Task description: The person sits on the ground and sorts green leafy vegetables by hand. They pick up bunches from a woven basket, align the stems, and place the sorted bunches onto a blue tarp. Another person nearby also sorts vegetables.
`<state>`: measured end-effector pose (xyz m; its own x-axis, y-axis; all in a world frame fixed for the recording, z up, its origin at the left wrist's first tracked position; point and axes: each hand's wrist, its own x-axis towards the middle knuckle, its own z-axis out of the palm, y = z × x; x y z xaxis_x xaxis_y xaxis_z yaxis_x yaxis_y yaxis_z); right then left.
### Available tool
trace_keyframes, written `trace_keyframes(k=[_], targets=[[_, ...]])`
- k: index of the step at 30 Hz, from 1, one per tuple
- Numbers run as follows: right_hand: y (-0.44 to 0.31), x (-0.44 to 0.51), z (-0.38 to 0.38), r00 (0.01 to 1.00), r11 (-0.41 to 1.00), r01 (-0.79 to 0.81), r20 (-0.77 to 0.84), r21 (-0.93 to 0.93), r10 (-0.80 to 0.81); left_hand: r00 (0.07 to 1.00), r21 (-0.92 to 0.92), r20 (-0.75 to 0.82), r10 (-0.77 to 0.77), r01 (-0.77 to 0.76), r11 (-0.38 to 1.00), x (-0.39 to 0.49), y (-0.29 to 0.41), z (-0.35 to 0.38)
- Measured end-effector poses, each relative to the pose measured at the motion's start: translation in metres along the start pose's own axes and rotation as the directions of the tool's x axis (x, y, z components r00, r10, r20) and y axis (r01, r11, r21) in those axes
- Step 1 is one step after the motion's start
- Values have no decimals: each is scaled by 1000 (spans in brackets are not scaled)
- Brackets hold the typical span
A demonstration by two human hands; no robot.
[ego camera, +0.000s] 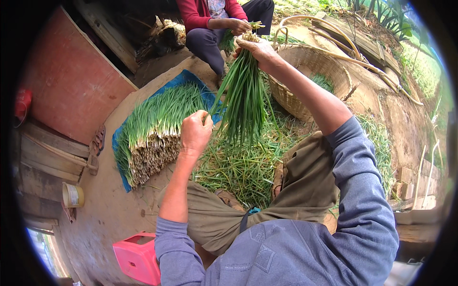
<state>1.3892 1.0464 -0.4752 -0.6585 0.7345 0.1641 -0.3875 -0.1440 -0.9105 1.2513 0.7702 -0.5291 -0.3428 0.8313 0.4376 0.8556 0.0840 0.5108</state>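
My right hand (256,52) holds a bunch of garlic chives (247,96) by the pale stem ends. Its long green leaves hang down, spread at the tips. To the left of the bunch, my left hand (196,130) is closed, thumb against the curled fingers, around what looks like the tip of a stray leaf from it. Beside that hand, a big pile of chives (154,146) lies on a blue sheet (126,182), stem ends toward me. Below the bunch, loose trimmed leaves (239,164) cover the ground between my feet.
A co-worker (214,28) sits opposite, holding a small bunch. A handled wicker basket (286,93) with some greens stands right of the bunch. A pink plastic stool (137,257) is at my left, a yellowish tub (73,195) by the wooden wall. Bamboo poles (336,53) lie at upper right.
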Motion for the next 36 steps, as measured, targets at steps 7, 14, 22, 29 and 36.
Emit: trace_keyframes(k=[7,14,22,29,36], targets=[[-7,-6,22,981,984,176,-77,-35,-178,767,-635,449,-459,635,440,1,-29,7],[-21,-2,6,864,806,453,-33,-380,-502,741,233,476,-474,414,880,-10,-51,-49],[13,-28,78,909,814,417,174,-404,-379,978,-410,89,-188,208,888,25,23,-14],[37,-70,134,955,864,283,36,-417,-295,966,-915,-97,-240,8,403,29,39,75],[47,-95,155,984,834,129,-32,-537,-173,881,-722,-344,-325,-27,692,20,13,106]])
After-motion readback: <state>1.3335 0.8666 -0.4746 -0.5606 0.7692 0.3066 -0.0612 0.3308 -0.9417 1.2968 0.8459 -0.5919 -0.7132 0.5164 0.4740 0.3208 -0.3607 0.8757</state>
